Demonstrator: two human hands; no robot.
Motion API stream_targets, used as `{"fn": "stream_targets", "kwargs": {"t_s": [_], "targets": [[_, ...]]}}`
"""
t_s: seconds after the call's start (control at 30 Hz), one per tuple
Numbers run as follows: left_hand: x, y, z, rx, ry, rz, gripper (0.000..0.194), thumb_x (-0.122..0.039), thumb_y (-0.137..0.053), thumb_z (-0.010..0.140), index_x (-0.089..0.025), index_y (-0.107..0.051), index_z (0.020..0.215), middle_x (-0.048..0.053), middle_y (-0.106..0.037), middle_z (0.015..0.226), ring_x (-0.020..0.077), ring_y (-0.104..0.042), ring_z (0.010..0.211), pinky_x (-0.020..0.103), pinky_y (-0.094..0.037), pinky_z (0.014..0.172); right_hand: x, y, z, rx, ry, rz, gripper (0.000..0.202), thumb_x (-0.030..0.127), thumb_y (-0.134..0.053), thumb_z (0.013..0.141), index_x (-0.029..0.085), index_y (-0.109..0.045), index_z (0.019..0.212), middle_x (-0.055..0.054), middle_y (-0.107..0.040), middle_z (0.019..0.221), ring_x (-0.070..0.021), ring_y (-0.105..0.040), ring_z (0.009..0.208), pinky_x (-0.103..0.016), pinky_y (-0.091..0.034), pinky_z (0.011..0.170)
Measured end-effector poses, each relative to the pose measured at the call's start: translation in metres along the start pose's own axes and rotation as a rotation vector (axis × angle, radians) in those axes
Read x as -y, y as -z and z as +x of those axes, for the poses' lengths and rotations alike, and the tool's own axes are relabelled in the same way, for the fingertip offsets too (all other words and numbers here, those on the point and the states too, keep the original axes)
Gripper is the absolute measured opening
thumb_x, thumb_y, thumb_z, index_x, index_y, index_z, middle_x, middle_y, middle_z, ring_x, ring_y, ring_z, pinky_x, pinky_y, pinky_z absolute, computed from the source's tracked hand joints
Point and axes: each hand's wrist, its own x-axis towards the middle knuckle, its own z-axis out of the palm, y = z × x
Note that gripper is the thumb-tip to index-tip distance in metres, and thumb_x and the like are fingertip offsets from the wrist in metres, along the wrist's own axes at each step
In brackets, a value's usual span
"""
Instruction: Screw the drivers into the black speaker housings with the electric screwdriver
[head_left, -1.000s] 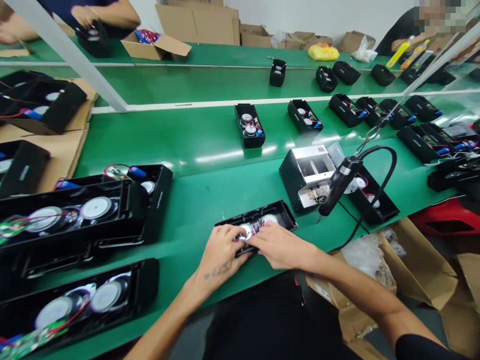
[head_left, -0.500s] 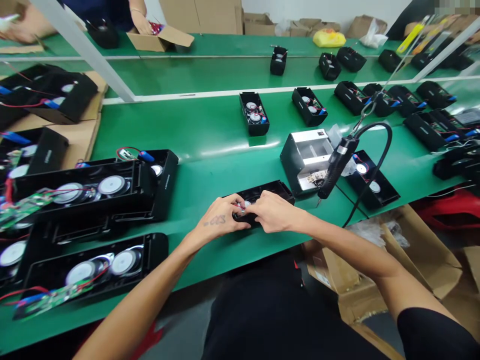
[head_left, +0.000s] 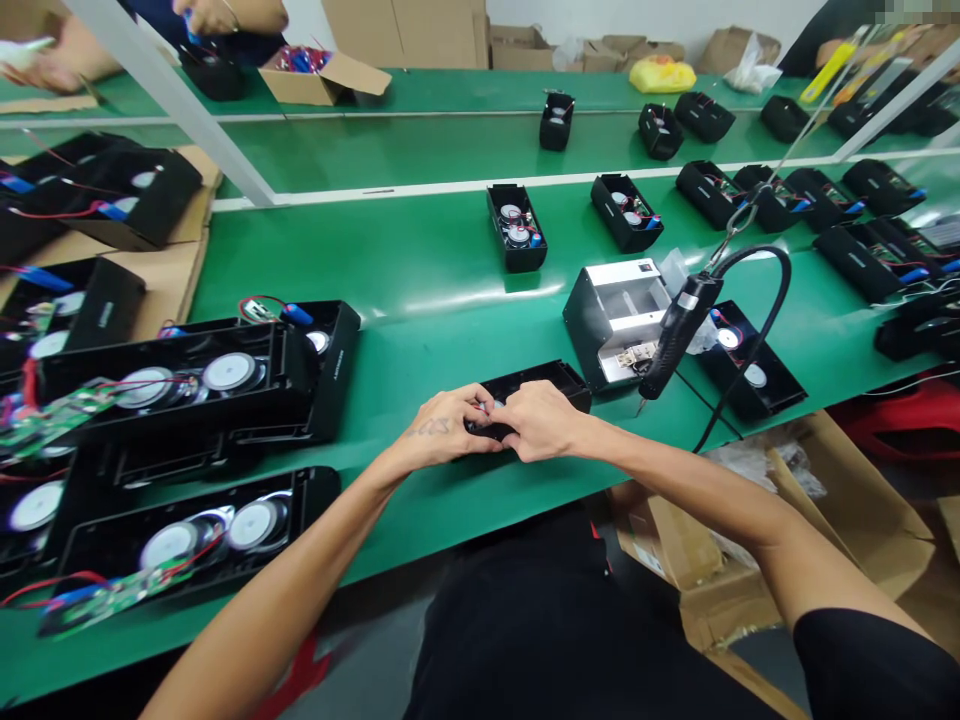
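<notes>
- Open black casing (head_left: 564,377) sits on the counter (head_left: 420,345), partly under both hands.
- Left hand (head_left: 442,425) and right hand (head_left: 546,420): fingers bunched close, can't tell what they're pinching.
- Looks like fiddly inside work; next move probably calls for steady holding.

I have the left hand (head_left: 441,428) and right hand (head_left: 544,420) meeting over a black case (head_left: 565,377), fingertips partly hidden. Beyond the right fingers I see a silver-topped machine (head_left: 609,318), a hanging screwdriver (head_left: 675,345) near it; left of the left fingers, open cases (head_left: 294,372) holding round speakers (head_left: 229,372).
</notes>
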Motion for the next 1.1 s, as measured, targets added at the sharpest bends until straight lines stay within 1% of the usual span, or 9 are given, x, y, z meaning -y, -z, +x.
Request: {"fn": "stream_targets", "kwargs": {"t_s": [0.13, 0.2, 0.3, 0.37, 0.43, 0.53, 0.77, 1.0, 1.1], "targets": [[-0.007, 0.001, -0.005, 0.010, -0.019, 0.034, 0.024, -0.051, -0.082, 0.087, -0.028, -0.083, 0.083, -0.001, -0.070, 0.117, 0.0144, -0.067, 0.088, 0.031, -0.048, 0.080, 0.005, -0.005, -0.009, -0.015, 0.019, 0.001, 0.025, 0.023, -0.070, 0.095, 0.017, -0.077, 0.118, -0.012, -0.082, 0.097, -0.0297, -0.076, 0.092, -0.040, -0.047, 0.084], [-0.012, -0.003, -0.011, -0.001, -0.035, 0.067, 0.016, -0.045, -0.084, 0.087, -0.029, -0.084, 0.089, 0.000, -0.071, 0.116, 0.0166, -0.068, 0.093, 0.034, -0.047, 0.083, 0.008, -0.006, -0.027, -0.137, 0.067, 0.039, 0.024, 0.020, -0.068, 0.097, 0.018, -0.074, 0.120, -0.013, -0.082, 0.107, -0.0295, -0.075, 0.102, -0.043, -0.049, 0.092], [-0.019, -0.020, -0.026, -0.087, -0.118, 0.234, 0.011, -0.037, -0.086, 0.087, -0.027, -0.083, 0.089, 0.002, -0.075, 0.113, 0.0217, -0.068, 0.098, 0.038, -0.045, 0.085, -0.003, -0.009, -0.068, -0.735, -0.079, 0.135, 0.036, 0.021, -0.066, 0.101, 0.025, -0.064, 0.136, -0.012, -0.076, 0.125, -0.0301, -0.069, 0.119, -0.049, -0.052, 0.103], [-0.021, -0.033, -0.037, -0.181, -0.216, 0.380, 0.007, -0.030, -0.084, 0.089, -0.024, -0.081, 0.090, 0.003, -0.077, 0.112, 0.0220, -0.068, 0.095, 0.040, -0.045, 0.084, -0.023, -0.014, -0.095, -1.222, -0.446, 0.111, 0.050, 0.029, -0.071, 0.099, 0.025, -0.056, 0.147, -0.016, -0.068, 0.132, -0.0336, -0.065, 0.123, -0.054, -0.054, 0.103], [-0.021, -0.043, -0.044, -0.253, -0.283, 0.456, 0.003, -0.023, -0.081, 0.091, -0.022, -0.078, 0.091, 0.003, -0.078, 0.111, 0.0214, -0.068, 0.093, 0.041, -0.045, 0.086, -0.051, -0.020, -0.114, -1.405, -0.775, 0.103, 0.063, 0.041, -0.075, 0.097, 0.019, -0.051, 0.151, -0.022, -0.062, 0.138, -0.0372, -0.064, 0.124, -0.058, -0.056, 0.102], [-0.020, -0.048, -0.048, -0.309, -0.314, 0.470, 0.004, -0.021, -0.076, 0.094, -0.021, -0.075, 0.091, 0.002, -0.078, 0.109, 0.0209, -0.068, 0.092, 0.041, -0.045, 0.087, -0.086, -0.033, -0.124, -1.289, -0.884, 0.349, 0.061, 0.048, -0.075, 0.095, 0.016, -0.057, 0.144, -0.021, -0.067, 0.134, -0.0352, -0.069, 0.118, -0.059, -0.057, 0.104], [-0.017, -0.046, -0.044, -0.405, -0.352, 0.440, 0.022, -0.023, -0.058, 0.105, -0.023, -0.074, 0.090, 0.003, -0.080, 0.105, 0.0191, -0.070, 0.091, 0.038, -0.049, 0.085, -0.089, -0.058, -0.113, -1.333, -0.565, 0.891, 0.030, 0.038, -0.078, 0.089, 0.021, -0.063, 0.109, 0.002, -0.067, 0.077, -0.0168, -0.064, 0.061, -0.035, -0.059, 0.064], [-0.007, -0.046, -0.038, -0.481, -0.407, 0.463, 0.020, -0.031, -0.059, 0.106, -0.027, -0.075, 0.094, 0.000, -0.081, 0.104, 0.0177, -0.072, 0.086, 0.035, -0.053, 0.078, -0.100, 0.012, -0.108, -1.647, -0.401, 0.907, 0.033, 0.032, -0.072, 0.094, 0.025, -0.053, 0.120, 0.011, -0.061, 0.064, -0.0115, -0.054, 0.047, -0.030, -0.052, 0.057], [-0.006, -0.045, -0.035, -0.495, -0.392, 0.452, 0.019, -0.035, -0.061, 0.105, -0.028, -0.076, 0.095, 0.000, -0.082, 0.103, 0.0185, -0.072, 0.085, 0.035, -0.055, 0.075, -0.106, 0.031, -0.098, -1.622, -0.423, 0.823, 0.031, 0.033, -0.072, 0.094, 0.025, -0.053, 0.116, 0.012, -0.060, 0.059, -0.0129, -0.055, 0.046, -0.033, -0.055, 0.061]]}}
